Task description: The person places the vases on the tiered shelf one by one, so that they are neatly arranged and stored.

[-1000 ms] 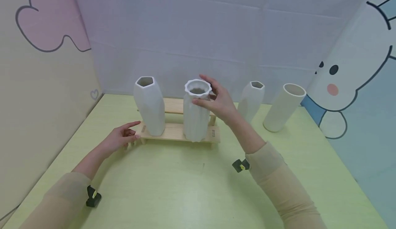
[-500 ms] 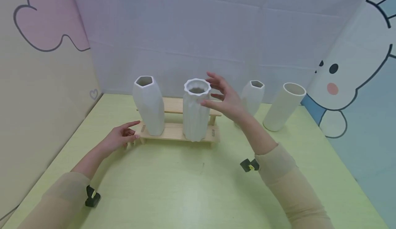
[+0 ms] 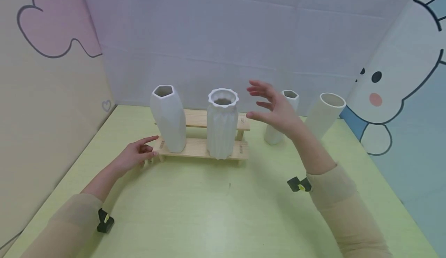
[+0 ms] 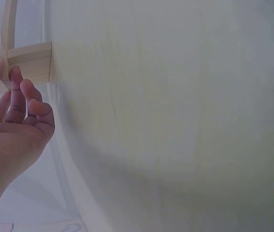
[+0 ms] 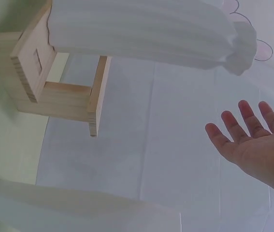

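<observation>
On my remote head view, the right hand [image 3: 278, 110] hangs empty, fingers apart, right of a fluted white ceramic vase [image 3: 222, 130] on a tiered pale-wood stand [image 3: 196, 148]; a faceted white ceramic vase [image 3: 168, 120] shares it, near the left hand [image 3: 134, 157]. Both look placed; a second faceted white ceramic vase [image 3: 273, 135] and a cylindrical white ceramic vase [image 3: 324, 116], behind the right hand, seem left to do. Left wrist: fingertips at the stand's end, pinching or not I cannot tell. Right wrist: a gap before the fluted vase.
</observation>
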Action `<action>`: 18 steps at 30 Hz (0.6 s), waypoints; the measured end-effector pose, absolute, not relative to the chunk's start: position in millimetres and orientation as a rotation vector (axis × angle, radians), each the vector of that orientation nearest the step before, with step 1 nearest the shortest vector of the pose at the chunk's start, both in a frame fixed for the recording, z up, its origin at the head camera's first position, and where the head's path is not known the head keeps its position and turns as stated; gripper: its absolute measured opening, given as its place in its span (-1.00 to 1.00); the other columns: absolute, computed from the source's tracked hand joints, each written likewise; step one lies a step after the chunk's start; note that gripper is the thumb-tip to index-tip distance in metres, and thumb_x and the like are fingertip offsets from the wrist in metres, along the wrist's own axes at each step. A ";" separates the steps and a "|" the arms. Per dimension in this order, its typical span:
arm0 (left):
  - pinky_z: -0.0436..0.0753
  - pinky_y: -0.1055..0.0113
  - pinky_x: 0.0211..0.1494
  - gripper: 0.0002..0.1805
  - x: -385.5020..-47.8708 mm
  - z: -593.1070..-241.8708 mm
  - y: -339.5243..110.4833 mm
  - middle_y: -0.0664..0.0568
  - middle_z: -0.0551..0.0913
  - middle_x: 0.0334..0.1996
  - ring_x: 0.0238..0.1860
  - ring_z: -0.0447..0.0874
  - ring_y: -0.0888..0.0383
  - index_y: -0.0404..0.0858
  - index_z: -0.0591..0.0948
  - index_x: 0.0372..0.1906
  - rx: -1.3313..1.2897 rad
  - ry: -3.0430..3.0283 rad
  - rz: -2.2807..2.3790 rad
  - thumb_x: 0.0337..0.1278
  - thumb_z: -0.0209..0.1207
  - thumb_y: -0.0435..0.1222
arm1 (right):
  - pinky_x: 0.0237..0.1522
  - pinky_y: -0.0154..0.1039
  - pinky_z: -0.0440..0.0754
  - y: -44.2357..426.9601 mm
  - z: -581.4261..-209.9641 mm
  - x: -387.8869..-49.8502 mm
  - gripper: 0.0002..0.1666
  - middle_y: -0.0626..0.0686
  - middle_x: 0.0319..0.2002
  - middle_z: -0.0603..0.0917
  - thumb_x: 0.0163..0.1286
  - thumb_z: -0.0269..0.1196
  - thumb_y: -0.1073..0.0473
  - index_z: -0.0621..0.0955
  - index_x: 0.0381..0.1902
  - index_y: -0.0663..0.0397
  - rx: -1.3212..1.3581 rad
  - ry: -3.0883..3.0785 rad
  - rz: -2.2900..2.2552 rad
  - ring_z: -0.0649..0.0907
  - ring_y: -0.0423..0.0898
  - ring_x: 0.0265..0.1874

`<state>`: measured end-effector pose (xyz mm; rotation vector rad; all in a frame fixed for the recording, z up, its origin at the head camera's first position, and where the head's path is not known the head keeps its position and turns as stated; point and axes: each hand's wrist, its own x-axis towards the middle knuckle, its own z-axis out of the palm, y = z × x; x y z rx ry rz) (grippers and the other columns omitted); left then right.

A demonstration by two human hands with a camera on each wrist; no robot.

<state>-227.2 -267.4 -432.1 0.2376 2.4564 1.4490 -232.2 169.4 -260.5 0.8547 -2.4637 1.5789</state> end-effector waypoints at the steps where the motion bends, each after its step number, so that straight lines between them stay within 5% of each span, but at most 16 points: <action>1: 0.52 0.35 -0.47 -0.29 -227.6 -432.5 -267.6 -0.14 0.54 -0.13 -0.37 0.48 0.12 -0.07 0.21 0.43 0.231 2.453 1.452 0.22 0.20 -0.21 | 0.26 0.01 0.36 172.3 -260.0 -232.4 -0.08 0.12 0.24 0.43 0.07 0.44 0.26 0.29 0.37 -0.04 0.847 -2.463 1.572 0.40 0.03 0.25; 18: 0.53 0.33 -0.47 -0.29 -229.4 -432.7 -267.4 -0.16 0.54 -0.14 -0.37 0.48 0.09 -0.07 0.20 0.43 0.229 2.472 1.422 0.21 0.20 -0.21 | 0.26 -0.03 0.36 231.7 -247.4 -225.0 -0.14 0.06 0.28 0.40 0.14 0.40 0.22 0.29 0.37 -0.09 0.617 -2.561 1.350 0.39 -0.03 0.26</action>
